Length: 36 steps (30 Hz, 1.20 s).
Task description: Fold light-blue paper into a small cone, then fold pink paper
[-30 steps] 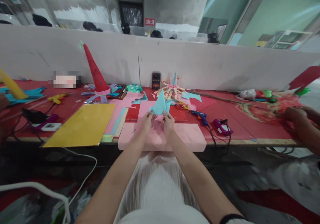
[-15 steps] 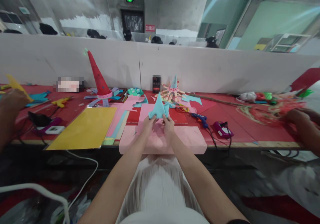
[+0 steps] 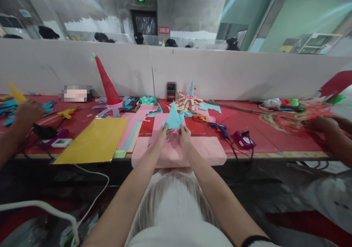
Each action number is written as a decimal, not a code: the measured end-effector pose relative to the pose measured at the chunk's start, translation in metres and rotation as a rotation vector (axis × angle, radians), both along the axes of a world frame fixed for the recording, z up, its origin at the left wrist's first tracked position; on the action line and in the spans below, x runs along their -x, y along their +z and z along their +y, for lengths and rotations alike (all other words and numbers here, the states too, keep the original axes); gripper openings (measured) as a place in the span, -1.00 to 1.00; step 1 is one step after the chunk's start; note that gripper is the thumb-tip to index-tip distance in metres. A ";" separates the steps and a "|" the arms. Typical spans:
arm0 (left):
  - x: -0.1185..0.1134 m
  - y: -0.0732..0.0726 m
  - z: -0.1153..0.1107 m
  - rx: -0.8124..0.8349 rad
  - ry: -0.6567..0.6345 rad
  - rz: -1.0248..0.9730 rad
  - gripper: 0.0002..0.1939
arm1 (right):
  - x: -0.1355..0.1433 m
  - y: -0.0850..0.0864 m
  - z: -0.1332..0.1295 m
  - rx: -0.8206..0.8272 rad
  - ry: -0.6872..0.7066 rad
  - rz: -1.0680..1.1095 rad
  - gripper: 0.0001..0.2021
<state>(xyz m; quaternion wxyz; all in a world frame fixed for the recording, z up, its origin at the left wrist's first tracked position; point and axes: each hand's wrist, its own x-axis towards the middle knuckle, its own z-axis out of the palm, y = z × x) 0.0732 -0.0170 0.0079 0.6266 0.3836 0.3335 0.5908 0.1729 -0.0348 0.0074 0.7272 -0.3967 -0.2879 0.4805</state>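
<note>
Fingers of the left hand [image 3: 162,134] and right hand [image 3: 184,134] were closed to a pinch on 2 lower sides of a light-blue folded paper [image 3: 173,119], held point-up above pink paper [image 3: 176,149] at a red-covered table [image 3: 264,138], between a yellow sheet [image 3: 93,140] and a blue glue gun [image 3: 220,128].

The folded paper [image 3: 173,118] is light blue, on a bench [image 3: 269,133] that's red. Big sheet [image 3: 93,140] is yellow, mat [image 3: 203,149] is pale pink. Tall cone [image 3: 106,82] is red with dark spots (kinda strawberry-ish, lol), pink band [image 3: 114,105] below. Glue gun [image 3: 220,129] is blue.
</note>
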 end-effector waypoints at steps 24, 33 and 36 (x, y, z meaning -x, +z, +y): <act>0.001 0.001 0.002 0.051 -0.006 -0.170 -0.69 | -0.007 -0.004 0.003 -0.014 -0.053 -0.027 -0.71; 0.001 0.001 0.008 0.129 0.058 -0.198 -0.70 | -0.012 -0.008 0.008 0.058 0.092 -0.083 -0.70; 0.003 0.005 0.007 0.160 0.026 -0.210 -0.60 | -0.014 -0.013 0.012 0.037 0.088 -0.072 -0.69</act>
